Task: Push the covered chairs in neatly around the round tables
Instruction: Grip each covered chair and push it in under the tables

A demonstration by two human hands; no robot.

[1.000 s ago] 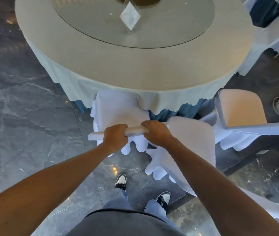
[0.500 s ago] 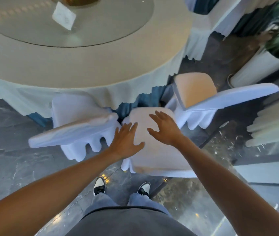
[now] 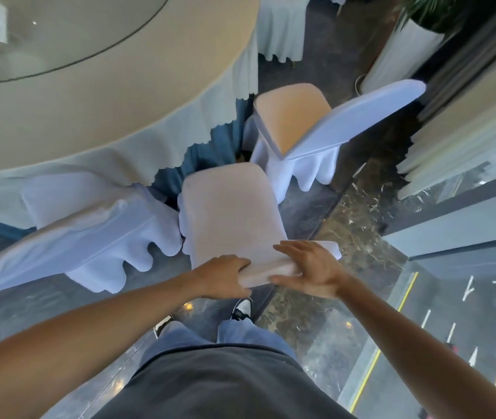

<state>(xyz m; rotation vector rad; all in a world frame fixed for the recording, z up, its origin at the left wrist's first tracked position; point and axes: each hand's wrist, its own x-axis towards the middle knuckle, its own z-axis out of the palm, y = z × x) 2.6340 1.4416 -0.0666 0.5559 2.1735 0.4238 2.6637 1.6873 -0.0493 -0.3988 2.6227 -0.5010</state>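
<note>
The round table with a cream cloth fills the upper left. Three white-covered chairs stand at its near edge. The middle chair has its seat pointing at the table, with a gap between the seat front and the cloth. My left hand is closed over the top of its backrest. My right hand holds the same top edge between thumb and straight fingers. The left chair sits partly under the cloth. The right chair stands angled, its seat exposed.
A glass turntable lies on the table. A white planter stands at the upper right. A floor-level glass wall runs close along the right. Another covered chair is at the top. My feet are right behind the middle chair.
My hands let go of the left chair's backrest, passed over the middle chair's seat and now hold that chair's backrest top. My view swung right.
</note>
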